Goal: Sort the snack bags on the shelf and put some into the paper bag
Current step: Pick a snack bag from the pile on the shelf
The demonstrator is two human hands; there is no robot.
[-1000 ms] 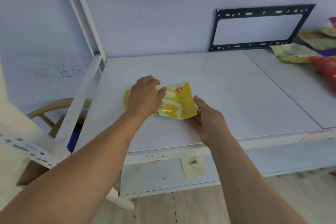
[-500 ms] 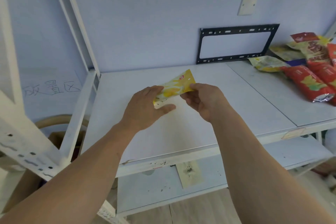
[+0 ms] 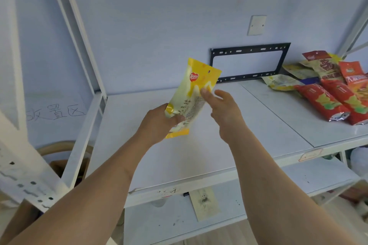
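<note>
A yellow snack bag (image 3: pixel 196 85) with a red heart logo is held upright above the white shelf (image 3: pixel 199 151). My left hand (image 3: pixel 159 123) grips its lower end, thumb across the front. My right hand (image 3: pixel 221 105) touches the bag's right edge with its fingertips, fingers fairly straight. A pile of red and yellow snack bags (image 3: pixel 330 89) lies at the shelf's right end. A brown paper bag (image 3: pixel 59 167) shows partly behind the shelf's left post, low on the left.
A black metal bracket (image 3: pixel 249 63) leans against the blue wall at the shelf's back. White shelf posts (image 3: pixel 79 49) rise on the left. A lower shelf (image 3: pixel 249 201) sits beneath, with a paper tag hanging from the front rail.
The yellow bag was lying flat on the shelf under both hands; it has been lifted and turned upright. The right hand loosened from a pinch to a fingertip touch.
</note>
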